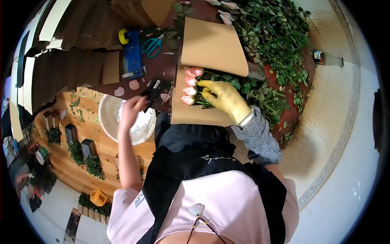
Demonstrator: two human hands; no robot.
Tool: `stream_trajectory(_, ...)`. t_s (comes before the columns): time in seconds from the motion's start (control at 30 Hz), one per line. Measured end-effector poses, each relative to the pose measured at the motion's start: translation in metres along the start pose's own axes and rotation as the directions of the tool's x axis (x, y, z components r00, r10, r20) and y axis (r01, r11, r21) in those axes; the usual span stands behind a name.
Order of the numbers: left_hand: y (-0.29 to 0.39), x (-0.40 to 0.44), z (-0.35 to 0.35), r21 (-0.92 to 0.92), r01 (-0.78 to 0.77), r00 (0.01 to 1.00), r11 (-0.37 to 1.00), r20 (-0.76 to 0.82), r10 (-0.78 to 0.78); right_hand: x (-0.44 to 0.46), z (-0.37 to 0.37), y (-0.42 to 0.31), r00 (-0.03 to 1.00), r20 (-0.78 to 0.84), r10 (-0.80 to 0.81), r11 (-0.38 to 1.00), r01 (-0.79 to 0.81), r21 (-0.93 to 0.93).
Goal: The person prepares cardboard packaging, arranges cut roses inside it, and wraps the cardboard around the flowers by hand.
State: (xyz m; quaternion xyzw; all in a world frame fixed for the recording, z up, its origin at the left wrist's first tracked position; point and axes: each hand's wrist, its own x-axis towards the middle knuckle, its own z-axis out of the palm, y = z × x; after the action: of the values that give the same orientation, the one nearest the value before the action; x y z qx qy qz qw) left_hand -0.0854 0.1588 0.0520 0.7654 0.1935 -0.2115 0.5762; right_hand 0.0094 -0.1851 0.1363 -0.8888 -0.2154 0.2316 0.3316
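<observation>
Four pink roses (189, 90) lie in a column on a corrugated cardboard sheet (185, 116), their leafy stems pointing right. Over the stems rests my right hand (227, 99) in a yellow glove, its fingers apart and the fingertips close beside the blooms. My bare left hand (133, 110) is closed on one end of a black stapler-like tool (153, 95), left of the cardboard. A raised cardboard flap (213, 46) stands above the roses and covers part of their surroundings.
Cut leafy stems (276, 44) heap at the upper right, near a glass bottle (328, 59). Blue-handled scissors (152, 46), a blue tape dispenser (133, 55) and loose petals lie at the upper left. Below my left hand is a white bucket (106, 122); stacked cardboard (65, 75) stands farther left.
</observation>
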Motion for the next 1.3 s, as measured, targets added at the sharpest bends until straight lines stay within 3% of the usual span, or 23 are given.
stream_trajectory(0.03, 0.029, 0.011, 0.030, 0.059, -0.032, 0.999, 0.998, 0.039, 0.029, -0.001, 0.009, 0.003, 0.998, -0.057, -0.033, 0.992, 0.025, -0.123)
stream_trajectory(0.07, 0.042, 0.024, 0.057, 0.265, -0.166, 0.986, 0.950, 0.045, 0.159, 0.001, 0.017, 0.005, 0.998, 0.014, 0.057, 0.965, -0.052, -0.256)
stream_trajectory(0.1, 0.057, 0.034, 0.074, 0.304, -0.090, 0.987, 0.948, 0.153, 0.045, 0.006, 0.023, 0.004, 0.985, 0.073, 0.155, 0.915, -0.116, -0.387)
stream_trajectory(0.13, 0.037, 0.049, 0.096, 0.344, -0.227, 0.974, 0.911, 0.102, 0.205, 0.014, 0.024, -0.002, 0.949, 0.172, 0.266, 0.874, -0.162, -0.459)
stream_trajectory(0.17, 0.045, 0.055, 0.105, 0.413, -0.202, 0.979, 0.888, 0.104, 0.175, 0.024, 0.029, -0.005, 0.893, 0.273, 0.358, 0.838, -0.179, -0.515)
stream_trajectory(0.23, 0.042, 0.064, 0.112, 0.464, -0.207, 0.978, 0.861, 0.077, 0.194, 0.028, 0.052, 0.013, 0.937, 0.274, 0.215, 0.865, -0.052, -0.500)
stream_trajectory(0.3, 0.050, 0.057, 0.111, 0.445, -0.196, 0.980, 0.874, 0.079, 0.180, 0.025, 0.053, 0.024, 0.957, 0.243, 0.157, 0.897, -0.035, -0.441)
stream_trajectory(0.37, 0.052, 0.049, 0.110, 0.426, -0.182, 0.983, 0.886, 0.079, 0.164, 0.021, 0.055, 0.032, 0.980, 0.180, -0.084, 0.921, 0.146, -0.361)
stream_trajectory(0.5, 0.053, 0.042, 0.110, 0.405, -0.351, 0.936, 0.844, 0.145, 0.320, 0.016, 0.043, 0.024, 0.968, 0.240, -0.071, 0.922, 0.155, -0.355)
stream_trajectory(0.63, 0.046, 0.047, 0.112, 0.352, -0.236, 0.970, 0.906, 0.149, 0.194, 0.016, 0.043, 0.022, 0.970, 0.242, -0.010, 0.921, 0.104, -0.375)
stream_trajectory(0.7, 0.042, 0.047, 0.108, 0.222, -0.155, 0.977, 0.963, 0.182, 0.115, 0.018, 0.047, 0.022, 0.969, 0.248, 0.007, 0.917, 0.093, -0.387)
stream_trajectory(0.73, 0.033, 0.050, 0.106, 0.054, -0.067, 0.974, 0.996, 0.218, 0.054, 0.020, 0.050, 0.024, 0.961, 0.278, 0.015, 0.902, 0.107, -0.418)
stream_trajectory(0.83, 0.041, 0.042, 0.101, 0.086, -0.120, 0.966, 0.989, 0.239, 0.096, 0.025, 0.049, 0.017, 0.945, 0.325, 0.036, 0.872, 0.130, -0.473)
stream_trajectory(0.87, 0.053, 0.035, 0.102, 0.207, -0.215, 0.963, 0.954, 0.208, 0.172, 0.026, 0.049, 0.013, 0.942, 0.328, 0.073, 0.863, 0.105, -0.494)
stream_trajectory(0.9, 0.067, 0.034, 0.099, 0.206, -0.217, 0.962, 0.954, 0.212, 0.173, 0.026, 0.050, 0.011, 0.938, 0.329, 0.113, 0.853, 0.079, -0.516)
stream_trajectory(0.93, 0.079, 0.032, 0.097, 0.449, -0.465, 0.882, 0.763, 0.162, 0.442, 0.026, 0.053, 0.010, 0.941, 0.319, 0.115, 0.834, 0.083, -0.546)
stream_trajectory(0.97, 0.085, 0.031, 0.098, 0.658, -0.599, 0.716, 0.456, 0.186, 0.673, 0.024, 0.054, 0.010, 0.939, 0.320, 0.122, 0.834, 0.078, -0.546)
stream_trajectory(1.0, 0.082, 0.039, 0.098, 0.615, -0.717, 0.576, 0.328, 0.258, 0.775, 0.025, 0.054, 0.011, 0.934, 0.332, 0.130, 0.828, 0.082, -0.554)
stream_trajectory(1.03, 0.084, 0.040, 0.100, 0.613, -0.718, 0.576, 0.330, 0.257, 0.776, 0.025, 0.054, 0.012, 0.929, 0.343, 0.136, 0.822, 0.088, -0.563)
stream_trajectory(1.13, 0.099, 0.044, 0.105, 0.580, -0.807, 0.399, 0.108, 0.401, 0.824, 0.024, 0.052, 0.016, 0.934, 0.337, 0.115, 0.843, 0.088, -0.531)
stream_trajectory(1.23, 0.080, 0.051, 0.104, 0.531, -0.833, 0.464, 0.156, 0.516, 0.720, 0.017, 0.050, 0.026, 0.955, 0.294, 0.049, 0.898, 0.087, -0.432)
stream_trajectory(1.3, 0.080, 0.050, 0.104, 0.490, -0.854, 0.439, 0.175, 0.497, 0.748, 0.016, 0.039, 0.028, 0.964, 0.264, 0.033, 0.958, 0.045, -0.283)
